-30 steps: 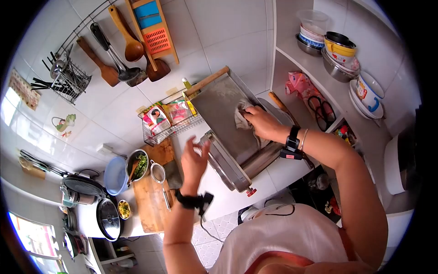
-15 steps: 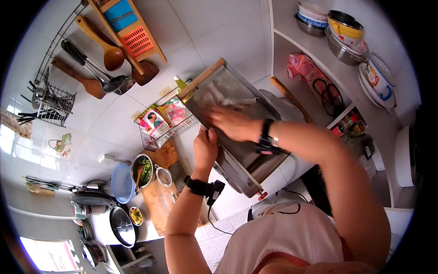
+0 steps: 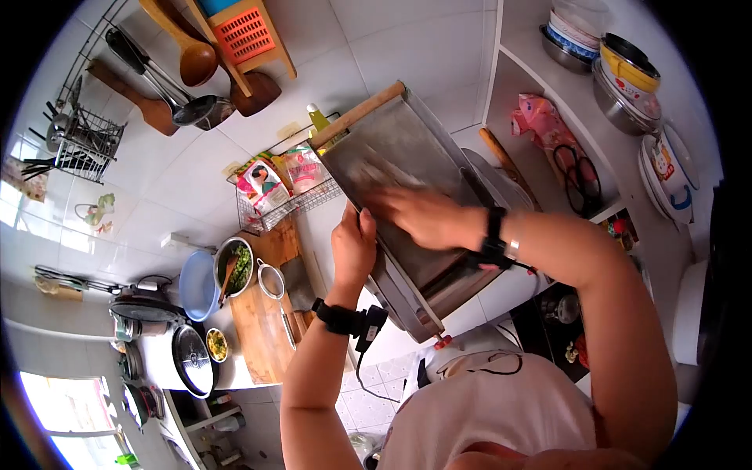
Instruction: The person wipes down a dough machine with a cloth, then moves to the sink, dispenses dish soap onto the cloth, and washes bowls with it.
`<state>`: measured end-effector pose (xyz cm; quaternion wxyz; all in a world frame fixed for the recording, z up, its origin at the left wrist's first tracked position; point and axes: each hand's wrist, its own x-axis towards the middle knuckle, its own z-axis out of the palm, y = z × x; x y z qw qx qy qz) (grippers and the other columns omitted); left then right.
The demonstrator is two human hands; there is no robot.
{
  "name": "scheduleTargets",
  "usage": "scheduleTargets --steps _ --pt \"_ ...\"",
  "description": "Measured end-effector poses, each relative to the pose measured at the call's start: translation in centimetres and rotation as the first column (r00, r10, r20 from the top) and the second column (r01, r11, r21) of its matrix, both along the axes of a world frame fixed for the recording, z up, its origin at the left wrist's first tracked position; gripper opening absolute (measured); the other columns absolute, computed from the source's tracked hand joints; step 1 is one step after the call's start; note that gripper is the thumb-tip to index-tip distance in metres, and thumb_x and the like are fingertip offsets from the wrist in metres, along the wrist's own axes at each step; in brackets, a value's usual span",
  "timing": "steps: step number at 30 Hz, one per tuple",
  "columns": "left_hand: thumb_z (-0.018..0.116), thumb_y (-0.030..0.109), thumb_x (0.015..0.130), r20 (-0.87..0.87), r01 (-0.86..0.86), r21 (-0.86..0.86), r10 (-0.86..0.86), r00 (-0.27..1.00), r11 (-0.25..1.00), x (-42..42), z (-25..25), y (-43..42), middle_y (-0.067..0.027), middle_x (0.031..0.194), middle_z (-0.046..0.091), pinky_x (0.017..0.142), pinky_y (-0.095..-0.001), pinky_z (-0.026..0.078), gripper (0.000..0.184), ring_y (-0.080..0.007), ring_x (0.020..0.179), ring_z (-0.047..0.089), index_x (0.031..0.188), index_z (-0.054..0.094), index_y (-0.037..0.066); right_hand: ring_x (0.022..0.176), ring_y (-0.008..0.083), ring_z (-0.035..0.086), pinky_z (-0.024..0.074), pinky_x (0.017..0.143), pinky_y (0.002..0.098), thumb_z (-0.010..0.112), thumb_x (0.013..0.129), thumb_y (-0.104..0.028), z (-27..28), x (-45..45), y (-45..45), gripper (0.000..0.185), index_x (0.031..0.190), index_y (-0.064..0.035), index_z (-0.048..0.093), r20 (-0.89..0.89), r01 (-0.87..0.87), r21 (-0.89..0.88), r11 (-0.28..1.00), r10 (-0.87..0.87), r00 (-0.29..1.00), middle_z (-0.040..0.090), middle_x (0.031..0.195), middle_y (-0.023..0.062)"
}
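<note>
A flat metal tray [image 3: 423, 145] with a wooden bar handle [image 3: 359, 116] along its far end stands tilted in front of me. My left hand [image 3: 354, 241] grips its left edge, thumb uppermost. Across the tray's surface lies my right hand [image 3: 427, 219], fingers stretched forward and smeared by motion. A greyish cloth [image 3: 384, 166], also blurred, shows just beyond those fingers; how they hold it is partly hidden. Beneath the tray is a metal box [image 3: 403, 301] with a red knob [image 3: 443, 342] at its near corner.
Left of the tray, a wire rack [image 3: 294, 205] holds packets. A cutting board [image 3: 262, 337], a cleaver [image 3: 298, 286], a strainer [image 3: 271, 280], a pot of chopped greens [image 3: 235, 266] and a blue basin [image 3: 197, 286] sit farther left. Shelves with stacked bowls [image 3: 627, 82] stand right.
My right hand has shifted slightly right and down in view, still over the tray. The cloth looks more smeared. The left hand keeps its grip; the whole view has shifted a little.
</note>
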<state>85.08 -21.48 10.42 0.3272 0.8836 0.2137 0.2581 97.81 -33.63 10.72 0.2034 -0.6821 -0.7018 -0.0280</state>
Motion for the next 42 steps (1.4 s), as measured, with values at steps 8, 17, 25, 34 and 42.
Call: scheduleTargets --steps 8,17,25,34,42 --pt "0.046 0.016 0.089 -0.055 -0.016 -0.052 0.014 0.998 0.999 -0.1 0.8 -0.4 -0.0244 0.073 0.059 0.061 -0.0455 0.045 0.022 -0.0433 0.071 0.057 0.104 0.055 0.001 0.127 0.0243 0.038 0.0300 0.107 0.0357 0.040 0.084 -0.011 -0.5 1.6 1.9 0.041 0.123 0.0000 0.050 0.200 0.053 0.046 0.998 -0.061 0.978 0.043 0.135 0.0125" --pt "0.047 0.017 0.089 -0.022 0.013 -0.045 -0.014 1.000 0.999 -0.1 0.4 -0.1 -0.0249 0.073 0.059 0.060 -0.0460 0.045 0.026 -0.0427 0.068 0.058 0.110 0.053 0.002 0.124 0.0267 0.040 0.0317 0.105 0.0367 0.040 0.088 -0.013 -1.3 -0.8 -2.4 0.038 0.122 -0.0016 0.051 0.034 -0.057 0.001 0.998 0.057 0.998 0.045 0.131 0.0145" --pt "0.048 0.017 0.089 -0.010 0.034 -0.011 -0.034 0.999 0.999 -0.1 0.1 0.0 -0.0240 0.069 0.059 0.059 -0.0459 0.045 0.031 -0.0421 0.067 0.058 0.116 0.048 0.000 0.124 0.0268 0.041 0.0319 0.105 0.0346 0.045 0.083 -0.011 0.8 2.1 6.6 0.043 0.123 0.0013 0.049 0.170 0.123 0.147 0.981 -0.148 0.974 0.044 0.133 0.0139" --pt "0.047 0.015 0.088 -0.003 0.040 -0.088 -0.040 0.999 0.995 0.1 0.4 -0.1 -0.0228 0.070 0.060 0.058 -0.0449 0.046 0.035 -0.0413 0.067 0.059 0.120 0.045 0.000 0.131 0.0274 0.032 0.0286 0.108 0.0351 0.054 0.079 -0.007 1.9 -0.1 -5.5 0.054 0.130 0.0023 0.040 0.102 0.116 -0.190 0.975 -0.098 0.990 0.031 0.142 0.0151" --pt "0.047 0.012 0.087 -0.010 0.062 -0.106 -0.063 0.998 0.992 0.1 0.5 -0.1 -0.0220 0.070 0.061 0.057 -0.0442 0.046 0.038 -0.0397 0.065 0.060 0.123 0.043 0.000 0.124 0.0303 0.039 0.0315 0.104 0.0381 0.056 0.082 -0.014 2.1 5.5 3.0 0.051 0.126 0.0052 0.042 0.044 0.281 0.178 0.943 -0.293 0.955 0.040 0.134 0.0192"
